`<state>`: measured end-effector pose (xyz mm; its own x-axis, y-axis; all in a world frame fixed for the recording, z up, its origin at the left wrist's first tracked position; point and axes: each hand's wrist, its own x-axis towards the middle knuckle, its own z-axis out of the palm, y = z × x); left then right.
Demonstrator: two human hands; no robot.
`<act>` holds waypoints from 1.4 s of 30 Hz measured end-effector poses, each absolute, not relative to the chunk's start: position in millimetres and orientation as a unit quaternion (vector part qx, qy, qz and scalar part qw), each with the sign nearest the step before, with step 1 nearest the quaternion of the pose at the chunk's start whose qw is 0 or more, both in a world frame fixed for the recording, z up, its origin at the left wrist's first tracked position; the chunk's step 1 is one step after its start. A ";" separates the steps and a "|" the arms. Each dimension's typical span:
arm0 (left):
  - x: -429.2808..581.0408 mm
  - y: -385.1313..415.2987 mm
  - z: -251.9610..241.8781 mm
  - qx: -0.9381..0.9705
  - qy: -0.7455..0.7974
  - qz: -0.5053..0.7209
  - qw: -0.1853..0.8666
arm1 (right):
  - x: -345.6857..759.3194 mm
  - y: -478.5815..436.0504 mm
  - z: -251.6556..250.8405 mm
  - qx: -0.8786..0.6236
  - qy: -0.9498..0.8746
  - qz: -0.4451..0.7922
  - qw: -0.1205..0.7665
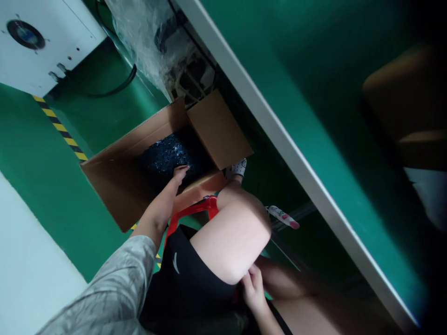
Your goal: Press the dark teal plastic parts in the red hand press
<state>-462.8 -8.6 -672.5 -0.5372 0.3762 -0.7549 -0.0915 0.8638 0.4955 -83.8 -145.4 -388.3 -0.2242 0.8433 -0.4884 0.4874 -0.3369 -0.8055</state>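
Shorts closest in, one black pair with a small white mark, next to one grey patterned cloth sleeve. Two bare legs, one bent high across the middle. Two hands in play! Right hand low down, fingers curled narrow against the bent leg's underside; holding anything there, cannot tell. Off to the right, one green tabletop with a pale grey edge, slanting across. By the bent leg, one red plastic frame; past the knee, one slim white-and-pink stick. Out now to one open brown cardboard box, just beside one white dotted sock. Inside, dark glossy stuff, too dim and jumbled to count. And there, left hand, down in the box, fingers close together and slightly bent, right at the dark surface; touching or gripping, cannot tell. Beyond, clear crinkled plastic, one black cable, one yellow-and-black striped tape line on green floor, then one white machine cabinet with one round fan.
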 end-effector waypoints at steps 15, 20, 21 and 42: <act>-466.1 -25.9 -657.5 0.177 0.812 0.263 0.490 | -88.4 -142.5 -385.7 -0.605 -0.536 0.565 0.165; -469.7 -38.6 -652.1 0.302 0.813 0.171 0.468 | -92.8 -138.5 -382.4 -0.612 -0.524 0.570 0.160; -469.2 -40.4 -650.9 0.322 0.810 0.152 0.466 | -93.2 -138.0 -382.0 -0.612 -0.525 0.570 0.159; -459.9 -25.0 -647.1 0.509 0.754 -0.067 0.410 | -90.2 -142.9 -391.2 -0.591 -0.564 0.541 0.200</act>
